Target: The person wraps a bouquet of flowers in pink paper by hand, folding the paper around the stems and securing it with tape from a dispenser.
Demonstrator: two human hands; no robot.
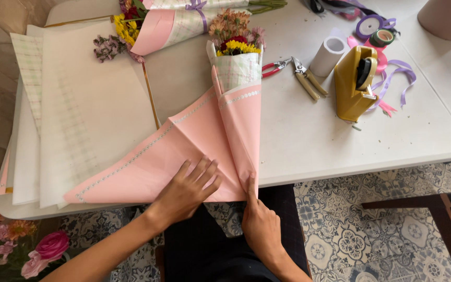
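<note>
Right now the pink wrapping paper (184, 151) lies folded around the small bouquet (236, 47), well beyond your fingertips. Your left hand (186, 190) presses flat on it, fingers spread wide. Your right hand (259, 222) pinches the fold's bottom edge. Farther right sit pliers (306, 78) and a yellow tape dispenser (355, 82).

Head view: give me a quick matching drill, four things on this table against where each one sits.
Things:
1. tape dispenser
2. pink wrapping paper
3. finished bouquet
4. white paper roll

Places:
A. under the left hand
B. far edge of the table
C. just right of the clippers
D. right side, beside loose purple ribbon

Pairs: 1-D, 2-A, 3-B, 4-C
</note>
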